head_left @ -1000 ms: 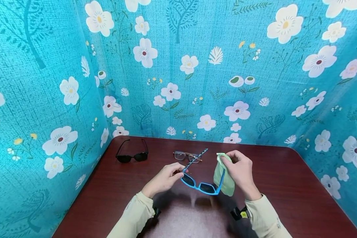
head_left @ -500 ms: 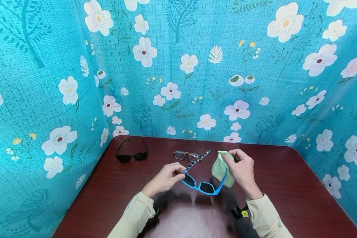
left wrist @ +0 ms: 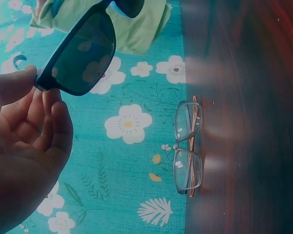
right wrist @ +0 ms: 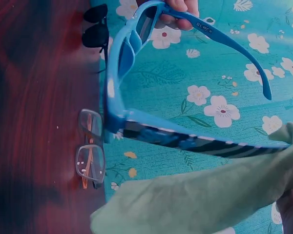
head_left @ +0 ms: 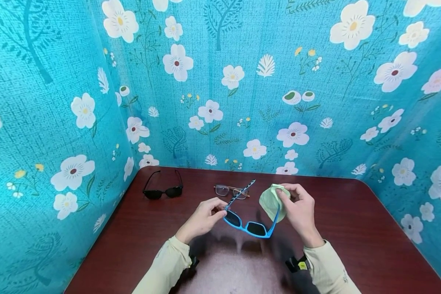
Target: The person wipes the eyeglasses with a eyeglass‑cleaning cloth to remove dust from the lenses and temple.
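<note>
Blue-framed sunglasses [head_left: 256,229] with dark lenses are held up over the table, both temple arms unfolded. My left hand [head_left: 202,220] pinches them by the corner where one arm meets the frame. A pale green cloth [head_left: 268,203] is in my right hand [head_left: 299,210], wrapped round the end of the other arm between thumb and fingers. In the right wrist view the cloth [right wrist: 195,202] covers the tip of that striped arm and hangs down in a long fold. The left wrist view shows thumb and fingertips at the frame's hinge corner.
Black sunglasses [head_left: 163,192] lie at the table's back left with their arms open. Clear-lensed eyeglasses [head_left: 226,191] lie near the back middle, behind the blue pair. A blue flowered curtain [head_left: 220,90] encloses the dark red table [head_left: 353,228] at the back and sides.
The cloth has swung up and to the left on the arm of the blue sunglasses, its hanging end now higher. The left hand keeps its pinch, and the glasses have tilted slightly.
</note>
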`<act>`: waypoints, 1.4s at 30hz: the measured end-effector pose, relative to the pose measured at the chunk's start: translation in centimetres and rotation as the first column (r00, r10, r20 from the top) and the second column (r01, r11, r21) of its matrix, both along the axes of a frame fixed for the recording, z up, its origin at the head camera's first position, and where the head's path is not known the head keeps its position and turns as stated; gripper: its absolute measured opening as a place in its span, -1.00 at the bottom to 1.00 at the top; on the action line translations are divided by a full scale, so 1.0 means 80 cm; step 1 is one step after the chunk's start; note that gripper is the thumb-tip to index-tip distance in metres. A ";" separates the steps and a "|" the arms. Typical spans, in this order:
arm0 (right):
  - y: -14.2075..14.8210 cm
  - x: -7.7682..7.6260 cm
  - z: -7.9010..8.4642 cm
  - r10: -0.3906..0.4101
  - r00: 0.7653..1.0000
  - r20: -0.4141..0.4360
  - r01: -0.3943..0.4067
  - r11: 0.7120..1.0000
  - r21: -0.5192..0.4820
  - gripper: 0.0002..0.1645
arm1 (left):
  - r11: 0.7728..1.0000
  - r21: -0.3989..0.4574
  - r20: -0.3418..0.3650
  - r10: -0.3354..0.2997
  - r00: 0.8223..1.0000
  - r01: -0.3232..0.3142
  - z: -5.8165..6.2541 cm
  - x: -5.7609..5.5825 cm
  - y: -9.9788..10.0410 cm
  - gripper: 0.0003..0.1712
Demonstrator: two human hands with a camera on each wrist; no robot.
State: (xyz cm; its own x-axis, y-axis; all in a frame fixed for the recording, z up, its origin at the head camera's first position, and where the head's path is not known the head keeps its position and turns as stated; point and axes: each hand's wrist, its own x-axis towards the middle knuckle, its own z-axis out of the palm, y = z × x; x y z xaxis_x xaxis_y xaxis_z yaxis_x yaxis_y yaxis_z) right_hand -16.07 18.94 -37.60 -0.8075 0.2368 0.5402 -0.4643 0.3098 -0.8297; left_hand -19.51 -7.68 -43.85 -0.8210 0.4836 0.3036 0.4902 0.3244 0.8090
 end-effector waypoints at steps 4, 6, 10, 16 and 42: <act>0.004 0.000 -0.003 0.033 0.998 -0.046 -0.035 0.999 -0.039 -0.85 | 1.000 -0.014 0.015 0.014 1.000 -0.013 0.006 0.003 0.001 -0.83; 0.005 0.001 -0.003 0.040 0.997 -0.065 -0.043 0.998 -0.050 -0.85 | 1.000 -0.011 0.020 0.005 1.000 -0.005 0.018 0.010 0.001 -0.83; 0.006 0.002 -0.002 0.043 0.996 -0.080 -0.049 0.996 -0.072 -0.86 | 1.000 0.007 0.024 -0.010 1.000 0.010 0.039 0.023 0.000 -0.84; 0.005 0.005 -0.005 0.095 0.995 -0.029 -0.095 0.995 0.011 -0.89 | 0.999 0.036 -0.009 0.015 1.000 -0.014 0.044 0.024 0.000 -0.84; 0.018 -0.019 -0.059 0.027 0.952 -0.304 0.087 0.931 0.354 -0.68 | 0.951 0.267 -0.041 0.176 0.983 -0.159 0.038 0.015 0.004 -0.78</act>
